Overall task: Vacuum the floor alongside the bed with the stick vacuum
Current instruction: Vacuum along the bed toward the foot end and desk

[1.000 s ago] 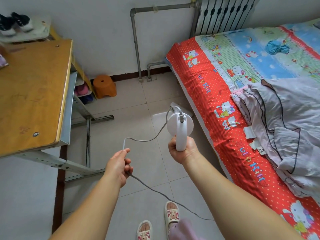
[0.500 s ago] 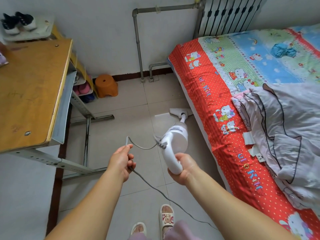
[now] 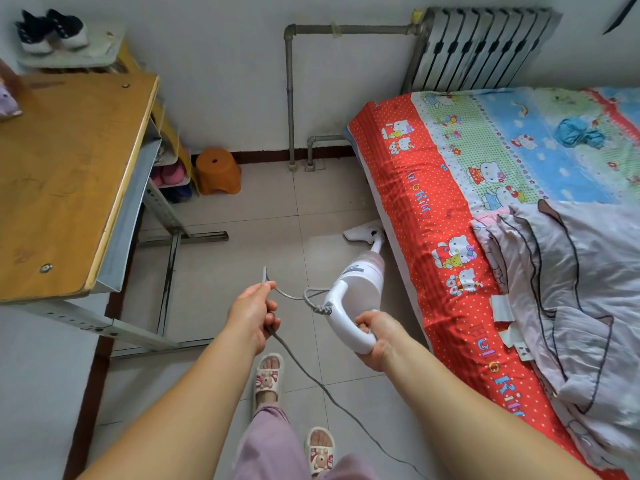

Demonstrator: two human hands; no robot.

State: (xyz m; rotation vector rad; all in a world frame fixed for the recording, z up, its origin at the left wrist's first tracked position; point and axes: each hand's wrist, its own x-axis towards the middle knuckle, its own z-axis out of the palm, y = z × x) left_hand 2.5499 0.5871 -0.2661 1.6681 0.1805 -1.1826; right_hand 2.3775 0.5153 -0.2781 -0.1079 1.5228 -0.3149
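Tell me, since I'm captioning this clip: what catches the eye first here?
The red cartoon bedsheet along the right side stands out most. At centre, the right hand holds the white vacuum by its grip, its head on the tiled floor against the bed's edge, while the left hand holds the grey cord. An orange stool sits by the far wall.

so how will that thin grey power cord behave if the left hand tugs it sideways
Probably floppy: the thin grey power cord sags in a loose curve between the left hand and the white stick vacuum. It likely drags lightly across the tiled floor, and may snag the beige slippers it trails past.
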